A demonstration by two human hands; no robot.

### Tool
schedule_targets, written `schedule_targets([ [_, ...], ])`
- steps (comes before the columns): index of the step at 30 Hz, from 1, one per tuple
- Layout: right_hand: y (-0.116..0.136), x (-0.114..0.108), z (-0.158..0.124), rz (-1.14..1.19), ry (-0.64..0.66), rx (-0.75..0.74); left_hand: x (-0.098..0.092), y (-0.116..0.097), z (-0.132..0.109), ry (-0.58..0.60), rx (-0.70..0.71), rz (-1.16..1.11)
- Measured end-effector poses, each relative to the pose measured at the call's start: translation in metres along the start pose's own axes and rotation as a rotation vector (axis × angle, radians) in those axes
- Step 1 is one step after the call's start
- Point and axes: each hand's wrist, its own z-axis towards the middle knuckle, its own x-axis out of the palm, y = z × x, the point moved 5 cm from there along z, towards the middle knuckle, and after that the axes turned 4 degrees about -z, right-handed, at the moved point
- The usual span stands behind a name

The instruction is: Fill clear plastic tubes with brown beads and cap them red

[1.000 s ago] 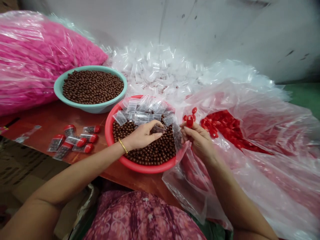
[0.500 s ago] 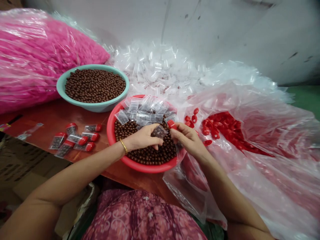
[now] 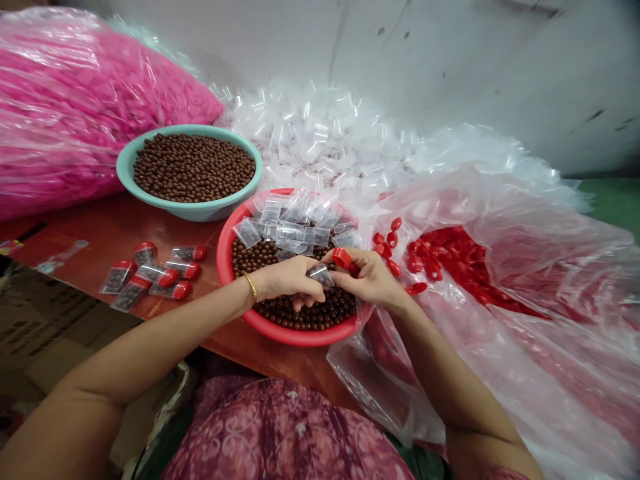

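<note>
My left hand [image 3: 293,279] is closed around a small clear plastic container [image 3: 321,275] that looks dark with brown balls inside. Close beside it, my right hand [image 3: 369,277] pinches a red cap [image 3: 341,257] between thumb and fingers. The cap is apart from the container, just above its right end. Both hands are over a red basin [image 3: 300,339] filled with brown balls [image 3: 315,317]. Several clear containers [image 3: 290,230] lie in a heap on the balls at the basin's far side. Part of the held container is hidden by my left fingers.
Capped, filled containers [image 3: 157,273] lie on the table [image 3: 210,230] at left. Behind stands a teal basin [image 3: 130,181] of brown balls beside a bag of pink pieces [image 3: 100,100]. Clear containers [image 3: 320,127] are piled at the back. Red caps [image 3: 450,257] lie in an open plastic bag [image 3: 525,360] at right.
The container in my left hand has turned and moved slightly down. My right hand has tilted the red cap and shifted a little lower, nearer the left hand.
</note>
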Motion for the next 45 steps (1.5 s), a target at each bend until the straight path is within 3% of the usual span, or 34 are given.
schedule_targets([
  [6, -0.002, -0.003, 0.002, -0.101, -0.213, -0.029, -0.004, 0.000, 0.002, -0.056, 0.067, 0.027],
  [11, -0.013, -0.001, -0.004, 0.185, -0.175, 0.149, -0.012, -0.012, 0.003, -0.239, 0.348, 0.111],
  [14, -0.011, -0.001, -0.010, 0.126, -0.203, 0.146, -0.013, -0.012, 0.004, -0.301, 0.423, 0.170],
  [19, 0.004, 0.005, -0.012, -0.135, -0.141, -0.001, -0.012, -0.007, 0.004, -0.358, 0.431, 0.296],
  [22, 0.004, 0.006, -0.014, -0.202, -0.140, -0.020, -0.010, -0.004, 0.004, -0.362, 0.363, 0.335],
  [28, 0.002, 0.007, -0.019, -0.538, -0.099, -0.102, -0.008, -0.011, 0.000, -0.458, 0.380, 0.592],
  [31, 0.001, 0.010, -0.020, -0.593, -0.087, -0.128, -0.007, -0.011, 0.000, -0.465, 0.335, 0.674],
  [36, 0.004, 0.003, -0.020, -0.468, -0.129, -0.083, -0.007, -0.016, -0.001, -0.464, 0.366, 0.700],
  [39, 0.007, -0.013, -0.014, -0.283, -0.314, -0.029, -0.002, -0.022, 0.000, -0.423, 0.430, 0.698],
  [42, 0.000, -0.015, -0.004, 0.025, -0.486, 0.063, 0.003, -0.023, 0.002, -0.377, 0.398, 0.796],
  [45, -0.011, 0.005, 0.011, 0.266, -0.385, 0.164, 0.007, -0.020, 0.001, -0.349, 0.350, 0.898],
])
